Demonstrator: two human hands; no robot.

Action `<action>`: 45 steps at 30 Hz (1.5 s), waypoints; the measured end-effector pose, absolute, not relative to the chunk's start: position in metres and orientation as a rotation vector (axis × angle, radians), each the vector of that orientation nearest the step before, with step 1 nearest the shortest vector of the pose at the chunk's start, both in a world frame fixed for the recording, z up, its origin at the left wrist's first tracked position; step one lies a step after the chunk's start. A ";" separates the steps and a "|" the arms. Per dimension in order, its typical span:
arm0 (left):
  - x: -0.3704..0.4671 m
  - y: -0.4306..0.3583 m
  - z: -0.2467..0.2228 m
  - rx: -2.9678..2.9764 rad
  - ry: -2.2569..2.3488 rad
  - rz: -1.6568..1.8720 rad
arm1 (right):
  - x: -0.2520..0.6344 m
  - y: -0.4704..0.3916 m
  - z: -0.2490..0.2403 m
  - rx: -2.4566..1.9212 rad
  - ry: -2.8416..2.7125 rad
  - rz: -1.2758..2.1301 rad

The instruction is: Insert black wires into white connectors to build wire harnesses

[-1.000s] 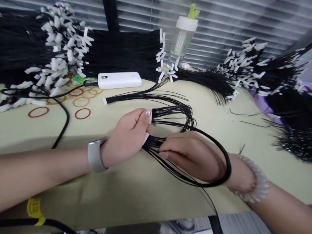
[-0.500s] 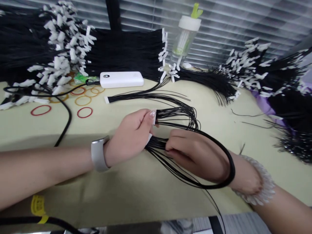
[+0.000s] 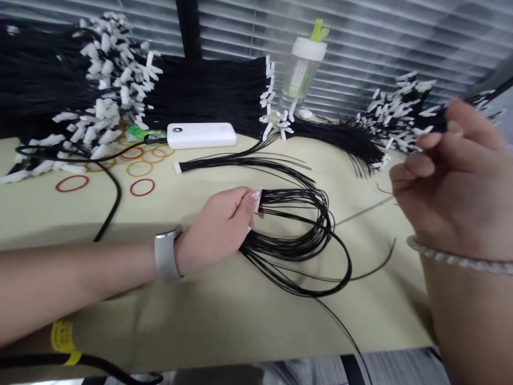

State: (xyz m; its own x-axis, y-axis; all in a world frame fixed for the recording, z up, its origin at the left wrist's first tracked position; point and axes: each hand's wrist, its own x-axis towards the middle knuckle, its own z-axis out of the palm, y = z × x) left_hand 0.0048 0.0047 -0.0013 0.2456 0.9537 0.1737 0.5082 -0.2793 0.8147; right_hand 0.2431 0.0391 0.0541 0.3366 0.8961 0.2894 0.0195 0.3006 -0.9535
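Note:
My left hand (image 3: 218, 227), wearing a grey watch band, grips the white connector ends (image 3: 258, 200) of a looped bundle of black wires (image 3: 296, 248) over the table. The loops spread out to the right of its fingers. My right hand (image 3: 452, 176), with a beaded bracelet, is raised at the right, away from the bundle, its fingers curled together. A thin, blurred wire (image 3: 363, 210) runs from the loops up to these fingers. Another black wire bundle (image 3: 240, 159) with a white connector lies just beyond my left hand.
Behind are piles of black wires (image 3: 208, 93) with white connectors, a white power bank (image 3: 201, 136) and a clear bottle (image 3: 300, 69). Red and yellow rubber bands (image 3: 142, 180) lie at the left beside a black cable (image 3: 114, 200). More wires (image 3: 340, 140) lie at the back right.
My right hand has left the loops and moved up and right, pulling a thin wire out with it. The large loop no longer circles my right wrist. My left hand keeps its grip.

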 end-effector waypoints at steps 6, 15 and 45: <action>0.005 0.004 -0.002 1.891 1.333 0.893 | 0.218 0.016 0.040 -1.249 -1.790 0.557; 0.006 0.004 -0.001 1.921 1.319 0.865 | 0.187 0.003 0.027 -1.145 -2.438 0.262; 0.006 0.004 -0.001 1.988 1.295 0.809 | 0.186 0.000 0.019 -0.936 -2.631 -0.367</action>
State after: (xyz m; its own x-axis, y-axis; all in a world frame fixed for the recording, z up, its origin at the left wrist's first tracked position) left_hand 0.0060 0.0038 -0.0014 0.3298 0.9311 0.1556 0.5484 -0.3232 0.7713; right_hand 0.1860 -0.0003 0.0188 -0.7327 0.5629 0.3825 0.6461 0.7519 0.1311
